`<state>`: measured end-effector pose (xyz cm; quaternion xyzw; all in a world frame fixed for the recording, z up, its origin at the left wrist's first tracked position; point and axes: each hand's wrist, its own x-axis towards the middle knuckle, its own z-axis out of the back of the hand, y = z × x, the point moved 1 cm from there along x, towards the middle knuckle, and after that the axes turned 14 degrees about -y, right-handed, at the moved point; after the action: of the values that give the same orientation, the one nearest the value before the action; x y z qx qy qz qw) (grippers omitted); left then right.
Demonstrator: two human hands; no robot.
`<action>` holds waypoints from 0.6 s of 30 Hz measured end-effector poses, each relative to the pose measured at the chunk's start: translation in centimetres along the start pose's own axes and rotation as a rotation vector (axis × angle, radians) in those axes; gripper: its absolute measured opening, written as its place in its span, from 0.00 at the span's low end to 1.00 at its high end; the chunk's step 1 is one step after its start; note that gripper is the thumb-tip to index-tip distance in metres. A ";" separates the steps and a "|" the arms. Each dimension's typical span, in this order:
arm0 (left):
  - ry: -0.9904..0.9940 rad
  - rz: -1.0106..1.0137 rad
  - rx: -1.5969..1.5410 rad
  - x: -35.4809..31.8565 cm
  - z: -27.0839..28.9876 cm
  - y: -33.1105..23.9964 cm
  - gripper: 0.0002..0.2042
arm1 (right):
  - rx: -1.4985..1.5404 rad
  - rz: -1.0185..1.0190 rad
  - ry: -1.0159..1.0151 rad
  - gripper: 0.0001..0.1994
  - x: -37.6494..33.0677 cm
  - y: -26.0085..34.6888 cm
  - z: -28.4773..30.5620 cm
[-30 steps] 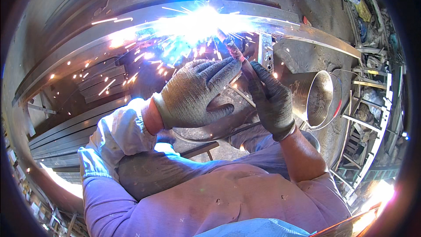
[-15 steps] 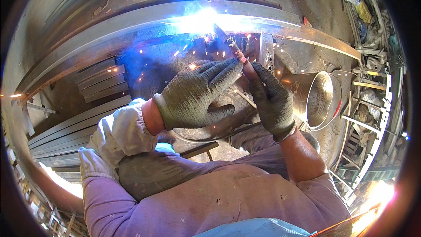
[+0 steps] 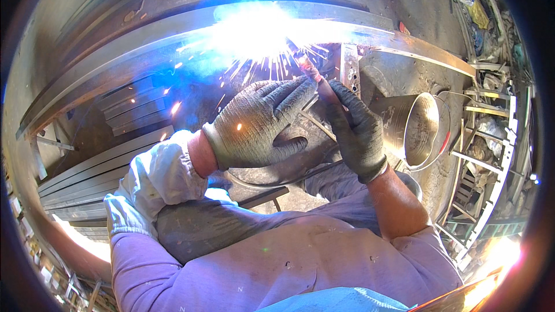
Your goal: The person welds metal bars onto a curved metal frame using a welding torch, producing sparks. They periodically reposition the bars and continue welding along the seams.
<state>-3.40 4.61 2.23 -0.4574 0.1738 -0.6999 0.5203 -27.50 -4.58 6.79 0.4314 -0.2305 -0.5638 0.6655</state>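
Note:
My right hand, in a dark grey-green work glove, is closed round the handle of a welding electrode holder. The holder slants up and to the left. At its far end a bright blue-white arc burns on a long steel bar, hiding the tip and the spot beneath. My left hand, gloved alike, lies palm down beside the holder. Its fingers stretch out with the tips against or very near the holder's front part, and the thumb stands apart. Sparks fan out between the arc and my left hand.
A round metal bucket lies on its side to the right. Flat steel bars are stacked at the left. A short upright steel piece with holes stands below the long bar. Metal frames and scrap line the right edge.
The arc's glare has grown larger and more sparks spray below it. The holder and both hands have shifted very slightly to the left.

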 end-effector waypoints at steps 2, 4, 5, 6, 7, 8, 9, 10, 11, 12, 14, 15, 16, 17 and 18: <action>-0.033 -0.007 -0.048 0.3 -0.1 0.1 0.51 | 0.025 0.077 -0.021 0.21 0.0 -0.7 -0.1; -0.029 -0.003 0.014 0.4 1.2 -0.2 0.45 | 0.031 0.072 -0.031 0.21 -0.3 -0.4 0.7; -0.050 -0.050 0.062 0.3 2.3 0.1 0.42 | 0.103 -0.004 -0.042 0.22 -0.7 -0.4 1.3; -0.070 -0.096 0.106 0.6 3.6 0.0 0.38 | 0.096 0.007 -0.050 0.22 -0.9 -0.1 2.2; -0.204 -0.151 0.235 0.9 5.3 -0.5 0.29 | 0.089 0.020 -0.059 0.22 -1.1 0.2 3.2; -0.276 -0.182 0.326 0.9 7.0 0.6 0.26 | 0.083 0.036 -0.067 0.22 -1.3 0.7 4.2; -0.402 -0.105 0.390 0.5 8.3 1.0 0.27 | 0.062 0.035 -0.071 0.22 -1.1 0.3 5.3; -0.472 0.034 0.517 0.0 9.9 1.1 0.27 | 0.042 0.033 -0.076 0.22 -0.9 0.0 6.4; -0.521 0.057 0.600 0.0 11.7 2.2 0.27 | 0.076 0.070 -0.101 0.23 -0.5 0.5 6.6; -0.490 0.066 0.836 -0.1 13.6 3.3 0.28 | 0.070 0.053 -0.127 0.23 -0.4 0.7 6.8; -0.478 0.151 0.964 -1.6 15.9 6.3 0.33 | 0.074 0.034 -0.159 0.23 -0.1 1.0 7.0; -0.441 0.206 1.024 -2.2 16.6 7.7 0.36 | 0.080 0.029 -0.171 0.23 -0.1 1.0 7.1; -0.444 0.238 1.021 -2.6 16.8 8.9 0.35 | 0.082 0.026 -0.185 0.23 0.0 1.0 7.3; -0.446 0.273 1.021 -2.8 16.9 9.5 0.35 | 0.084 0.044 -0.184 0.24 0.0 1.0 7.4; -0.449 0.308 1.020 -2.9 17.2 10.1 0.35 | 0.085 0.062 -0.183 0.24 -0.1 0.9 7.5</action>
<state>16.57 7.21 2.59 -0.2552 -0.2356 -0.4972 0.7951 -32.98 -6.85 11.53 0.3985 -0.3271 -0.5697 0.6401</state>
